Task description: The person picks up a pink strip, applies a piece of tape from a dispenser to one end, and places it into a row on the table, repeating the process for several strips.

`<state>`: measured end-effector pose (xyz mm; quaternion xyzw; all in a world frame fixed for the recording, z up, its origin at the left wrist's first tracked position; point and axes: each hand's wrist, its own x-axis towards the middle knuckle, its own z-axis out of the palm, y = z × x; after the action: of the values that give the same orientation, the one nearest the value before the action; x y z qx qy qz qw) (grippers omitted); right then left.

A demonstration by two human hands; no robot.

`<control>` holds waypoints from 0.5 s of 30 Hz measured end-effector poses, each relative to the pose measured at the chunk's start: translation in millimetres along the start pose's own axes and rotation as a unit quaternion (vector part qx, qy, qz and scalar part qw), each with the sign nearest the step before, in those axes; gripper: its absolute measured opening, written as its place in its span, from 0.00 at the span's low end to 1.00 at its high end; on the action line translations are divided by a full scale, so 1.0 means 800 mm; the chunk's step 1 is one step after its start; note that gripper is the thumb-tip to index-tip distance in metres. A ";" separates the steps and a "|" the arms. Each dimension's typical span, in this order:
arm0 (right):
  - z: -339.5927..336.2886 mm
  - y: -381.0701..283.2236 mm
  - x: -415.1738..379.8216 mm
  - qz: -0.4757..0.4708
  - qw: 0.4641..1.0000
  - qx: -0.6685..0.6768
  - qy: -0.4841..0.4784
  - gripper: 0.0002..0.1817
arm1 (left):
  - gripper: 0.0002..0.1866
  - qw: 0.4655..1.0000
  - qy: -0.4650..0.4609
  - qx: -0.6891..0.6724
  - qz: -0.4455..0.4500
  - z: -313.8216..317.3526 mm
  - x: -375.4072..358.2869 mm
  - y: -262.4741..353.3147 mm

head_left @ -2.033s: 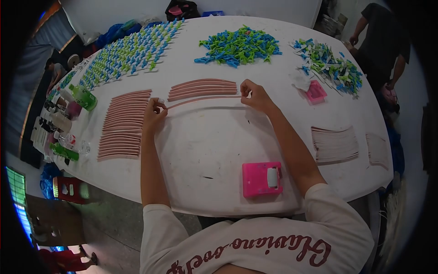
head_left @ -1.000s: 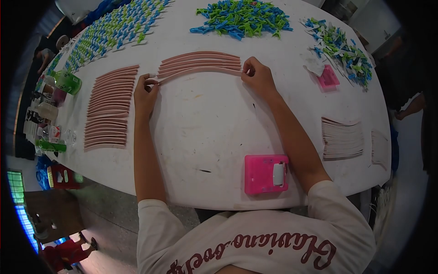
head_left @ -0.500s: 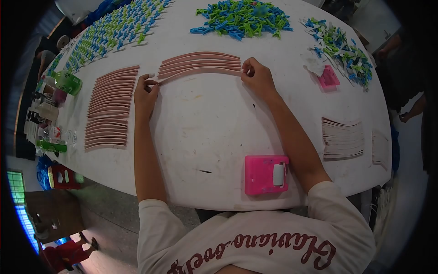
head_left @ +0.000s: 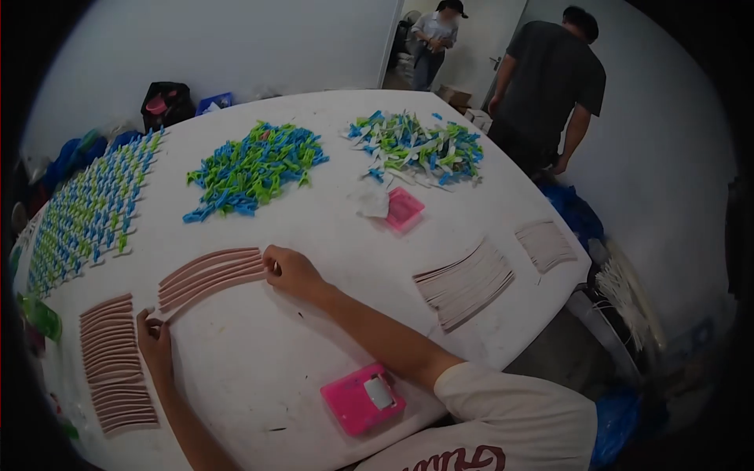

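Several pink strips [head_left: 212, 271] lie in a curved stack on the white table. My left hand [head_left: 155, 339] pinches the left end of the nearest strip. At the right ends of these strips, my right hand [head_left: 289, 271] has its fingers closed on the same strip. A longer column of pink strips [head_left: 118, 361] lies left of my left hand. Nearer the table's front edge is a pink dispenser [head_left: 353, 400] with a white roll, below my right forearm.
Blue and green clips [head_left: 255, 169] are heaped at the back, with a mixed pile [head_left: 420, 149] to their right. Rows of clips [head_left: 94, 208] cover the left. A pink tray [head_left: 404, 209] and pale strips [head_left: 465, 285] lie right. Two people [head_left: 546, 86] stand beyond the table [head_left: 314, 106].
The head view has swung right and up, bringing two people and the doorway into sight. Both hands remain at the ends of the nearest strip.
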<state>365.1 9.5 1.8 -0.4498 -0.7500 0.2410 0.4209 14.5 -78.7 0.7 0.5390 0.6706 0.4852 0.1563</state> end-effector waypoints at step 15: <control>0.003 0.005 -0.001 0.020 0.999 0.037 0.009 0.10 | 0.22 1.000 0.001 -0.009 -0.026 -0.004 -0.001 0.008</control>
<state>365.2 10.9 -2.5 -0.4512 -0.7277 0.2729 0.4386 16.2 -81.4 6.7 0.5194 0.6799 0.4879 0.1731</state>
